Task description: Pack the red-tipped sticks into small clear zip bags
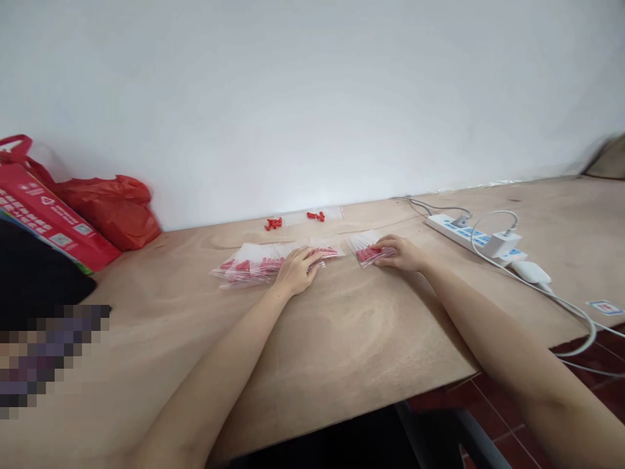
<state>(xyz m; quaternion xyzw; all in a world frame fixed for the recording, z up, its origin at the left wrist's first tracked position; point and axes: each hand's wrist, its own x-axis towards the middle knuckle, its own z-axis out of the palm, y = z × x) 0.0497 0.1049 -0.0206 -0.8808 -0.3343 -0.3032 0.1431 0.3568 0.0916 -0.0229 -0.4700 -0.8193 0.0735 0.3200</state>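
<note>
My left hand [297, 270] lies over the right end of a spread pile of small clear plastic bags [247, 264] with red pieces inside. Its fingers are stretched out, palm down, touching the bags. To the right, my right hand [403, 253] grips the edge of another clear plastic bag [364, 247], thumb below and fingers above. Red pieces show through this bag, which seems to lie in a small overlapping stack. Behind the hands, loose red pieces [274, 223] sit near the wall, with a few more red pieces [316, 215] on a flat clear bag.
A white power strip [444, 228] with a plugged-in charger [502, 243] and looping cables stands at the right. Red bags [110, 208] and a dark item [36, 273] occupy the left. The wooden table [342, 365] meets a white wall.
</note>
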